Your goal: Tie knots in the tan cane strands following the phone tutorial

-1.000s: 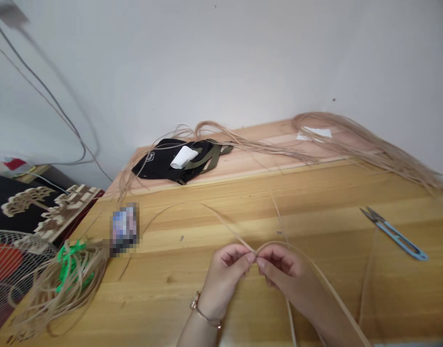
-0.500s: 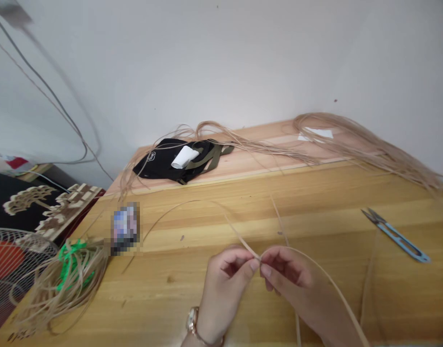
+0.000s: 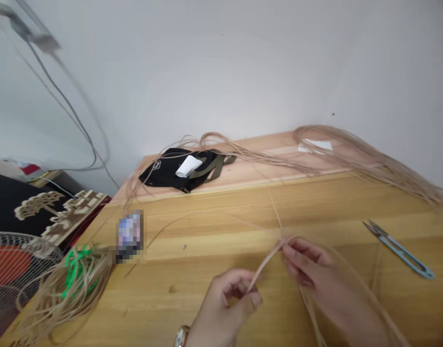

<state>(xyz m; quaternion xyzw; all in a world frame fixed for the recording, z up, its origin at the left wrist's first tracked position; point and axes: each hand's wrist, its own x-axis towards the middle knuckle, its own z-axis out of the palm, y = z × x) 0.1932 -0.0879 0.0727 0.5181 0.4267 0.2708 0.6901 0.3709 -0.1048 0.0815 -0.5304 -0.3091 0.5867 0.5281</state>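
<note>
A pale, flat rattan strip [image 3: 266, 262] bends between my two hands above the wooden table. My left hand [image 3: 230, 303], a watch on its wrist, is closed with curled fingers and thumb around one end of it. Farther right, my right hand [image 3: 311, 270] pinches the strip between thumb and fingertips, where it meets another thin strip [image 3: 275, 207]. Long tails of strip [image 3: 369, 289] trail past the right wrist toward the front edge. Whether the strips are knotted at the pinch is hidden by the fingers.
Blue thread snips [image 3: 398, 250] lie at the right. Rattan bundles [image 3: 373, 159] run along the back, beside a black bag [image 3: 163, 173] with a white roll [image 3: 188, 166]. At left are a coil with green ties [image 3: 74, 274], a blurred-out object [image 3: 129, 236] and a fan [image 3: 11, 270].
My hands have moved apart from fingertip contact. The left went down toward me, the right up and rightward, with the strip now spanning between them. The view has tilted slightly up.
</note>
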